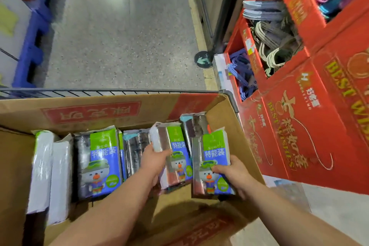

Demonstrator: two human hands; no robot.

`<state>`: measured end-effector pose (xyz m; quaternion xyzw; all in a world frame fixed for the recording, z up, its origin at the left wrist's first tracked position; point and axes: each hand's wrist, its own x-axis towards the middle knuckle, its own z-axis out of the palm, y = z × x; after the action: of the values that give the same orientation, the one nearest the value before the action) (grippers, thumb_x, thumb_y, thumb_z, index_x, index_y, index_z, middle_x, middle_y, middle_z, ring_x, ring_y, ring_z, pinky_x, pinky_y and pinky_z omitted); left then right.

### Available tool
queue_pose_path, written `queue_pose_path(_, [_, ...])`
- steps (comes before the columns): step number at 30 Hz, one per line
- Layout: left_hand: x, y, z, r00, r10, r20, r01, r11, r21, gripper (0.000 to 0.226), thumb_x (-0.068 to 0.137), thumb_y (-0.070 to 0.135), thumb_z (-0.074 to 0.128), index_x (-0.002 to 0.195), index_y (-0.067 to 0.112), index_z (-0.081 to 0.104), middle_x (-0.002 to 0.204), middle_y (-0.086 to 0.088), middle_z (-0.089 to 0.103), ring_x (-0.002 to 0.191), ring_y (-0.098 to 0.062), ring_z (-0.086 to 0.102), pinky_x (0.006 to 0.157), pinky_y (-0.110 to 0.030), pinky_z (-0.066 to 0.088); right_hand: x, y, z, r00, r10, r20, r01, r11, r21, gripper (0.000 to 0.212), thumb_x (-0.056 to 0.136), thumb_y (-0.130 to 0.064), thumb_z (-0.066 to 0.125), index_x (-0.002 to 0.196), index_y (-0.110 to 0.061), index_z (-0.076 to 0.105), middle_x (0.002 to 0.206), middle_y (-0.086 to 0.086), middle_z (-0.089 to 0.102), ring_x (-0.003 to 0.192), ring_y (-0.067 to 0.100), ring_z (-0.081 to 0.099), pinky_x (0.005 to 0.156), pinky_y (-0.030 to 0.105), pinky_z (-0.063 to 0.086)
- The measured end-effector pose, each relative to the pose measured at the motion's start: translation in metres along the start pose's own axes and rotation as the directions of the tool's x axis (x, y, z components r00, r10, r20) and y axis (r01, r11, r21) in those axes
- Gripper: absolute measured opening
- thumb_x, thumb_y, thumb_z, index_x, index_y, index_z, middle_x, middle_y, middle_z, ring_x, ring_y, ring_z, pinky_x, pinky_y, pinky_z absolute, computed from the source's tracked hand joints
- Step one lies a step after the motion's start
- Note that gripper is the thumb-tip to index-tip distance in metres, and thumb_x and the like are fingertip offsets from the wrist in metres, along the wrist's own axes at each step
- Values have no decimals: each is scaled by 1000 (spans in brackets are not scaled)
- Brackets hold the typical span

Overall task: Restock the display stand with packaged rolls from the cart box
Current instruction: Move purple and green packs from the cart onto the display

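Cardboard cart box [225, 132] holds blue-green roll packs [103, 158].

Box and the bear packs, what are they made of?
The box looks like matte brown cardboard: it has folded flaps and bent creases. The bear packs seem wrapped in glossy plastic film, which wrinkles and glints. What is inside cannot be told.

Blue pallets [30, 50] at left, green-arrow floor sticker [203, 59], perhaps bundled hangers [276, 46] at right

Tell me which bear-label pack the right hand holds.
The rightmost pack, nearest the box's right wall; the right hand grips its lower edge.
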<state>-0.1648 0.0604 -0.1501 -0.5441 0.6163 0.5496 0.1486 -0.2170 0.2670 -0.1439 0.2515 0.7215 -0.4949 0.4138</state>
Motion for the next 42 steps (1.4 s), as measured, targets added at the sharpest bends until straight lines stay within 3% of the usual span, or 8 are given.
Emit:
queue_pose_path(3, [-18,-5,-17,997,40,66,-38,998,-41,52,61,32,79,106,11,62,99,-10,71,88,-29,69,84,-49,56,-29,-2,-2,998,-56,-32,59,994,97,31,77,9,67,99,-6,53,91,18,68,73,32,66,73,50,57])
queue_pose_path(15, [-128,18,-19,889,312,336,-287,950,-122,24,83,10,69,106,7,64,95,-16,73,83,-34,71,79,-51,56,-154,13,-66,913,-251,-323,344,898,275,27,79,7,66,101,-5,56,87,14,69,70,28,65,64,39,57])
queue_pose_path(19, [-180,20,21,805,365,467,-337,930,-146,18,82,1,66,100,-1,63,86,-21,71,66,-29,69,55,-33,56,-197,56,-108,861,-212,-462,401,842,360,24,79,11,63,90,-9,56,78,9,67,65,25,61,51,28,55])
queue_pose_path(24, [-254,8,95,651,371,662,-432,899,-79,43,63,21,79,100,2,67,88,-20,73,77,-32,71,75,-48,58,-252,139,-169,817,-78,-571,424,753,504,26,80,10,63,100,-6,57,87,18,70,60,28,67,49,33,57])
queue_pose_path(30, [-358,-26,199,462,343,818,-550,834,-39,43,57,20,74,96,2,68,86,-19,74,75,-29,70,66,-35,57,-308,243,-250,734,69,-675,487,639,595,28,75,11,67,99,-2,57,86,24,71,73,39,68,67,52,57])
queue_pose_path(35, [-439,-65,282,387,306,870,-566,823,-38,15,80,0,64,96,0,66,71,-13,73,58,-22,69,50,-27,53,-354,314,-331,665,96,-740,557,596,578,37,58,6,75,92,-1,63,76,19,72,60,30,67,55,35,57])
queue_pose_path(39, [-492,-89,335,349,275,896,-524,850,-57,13,87,-7,53,95,-3,62,64,-15,71,50,-24,68,42,-28,51,-374,354,-394,643,91,-761,594,568,569,27,72,13,67,94,0,60,83,24,71,65,34,68,68,46,57])
queue_pose_path(42, [-521,-94,365,349,269,898,-486,871,-72,11,88,-6,52,95,-3,61,64,-17,71,51,-27,68,45,-34,54,-381,367,-435,634,87,-769,599,574,559,41,58,0,75,96,-3,60,86,24,72,72,39,69,70,50,58])
